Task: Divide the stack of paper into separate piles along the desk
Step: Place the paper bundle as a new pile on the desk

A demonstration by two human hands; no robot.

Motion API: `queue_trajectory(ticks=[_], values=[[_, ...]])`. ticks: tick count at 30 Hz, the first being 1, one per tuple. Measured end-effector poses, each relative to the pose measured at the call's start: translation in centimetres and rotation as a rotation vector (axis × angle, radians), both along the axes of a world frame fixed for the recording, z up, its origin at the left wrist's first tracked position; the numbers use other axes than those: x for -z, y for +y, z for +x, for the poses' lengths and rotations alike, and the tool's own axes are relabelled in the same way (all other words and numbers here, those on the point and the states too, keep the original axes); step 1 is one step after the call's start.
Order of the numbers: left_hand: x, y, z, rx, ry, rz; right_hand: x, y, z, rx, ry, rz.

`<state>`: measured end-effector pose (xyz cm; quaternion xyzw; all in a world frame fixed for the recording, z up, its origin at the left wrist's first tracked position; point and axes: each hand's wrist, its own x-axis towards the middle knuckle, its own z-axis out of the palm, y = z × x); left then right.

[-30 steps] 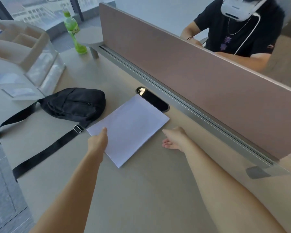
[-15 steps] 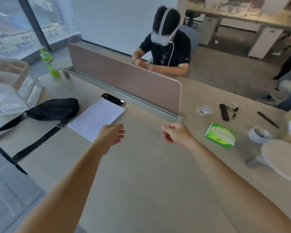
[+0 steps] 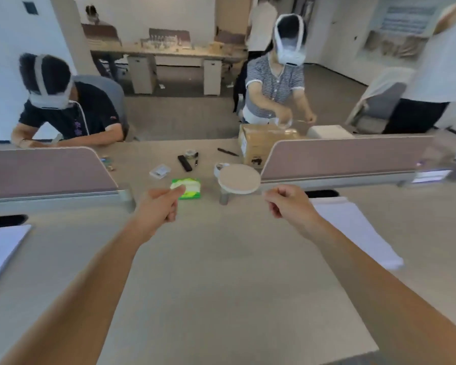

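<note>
The table [image 3: 221, 272] looks smooth, matt, wood-toned laminate; the paper [image 3: 358, 227] is matt white, the box [image 3: 258, 143] brown cardboard.

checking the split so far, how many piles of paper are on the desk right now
2. One pile of paper lies at the left edge of the view, partly cut off. The other pile lies on the right, beside the right hand. More may lie out of view.
</note>
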<state>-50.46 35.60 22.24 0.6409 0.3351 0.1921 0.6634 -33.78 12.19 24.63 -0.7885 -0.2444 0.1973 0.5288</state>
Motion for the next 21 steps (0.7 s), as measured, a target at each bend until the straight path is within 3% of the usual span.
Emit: queue_trajectory(ticks=[11, 16, 21], values=[[2.8, -15.6, 6.5, 0.385, 0.012, -0.04, -1.5, -21.6, -5.1, 0.453, -0.116, -0.213], [2.3, -22.0, 10.2, 0.414, 0.02, -0.194, -1.0, -28.6, -3.1, 0.555, -0.247, -0.296], [3.6, -27.4, 16.0, 0.401, 0.066, -0.33, 1.4, -34.9, 2.9, 0.57, -0.129, -0.245]])
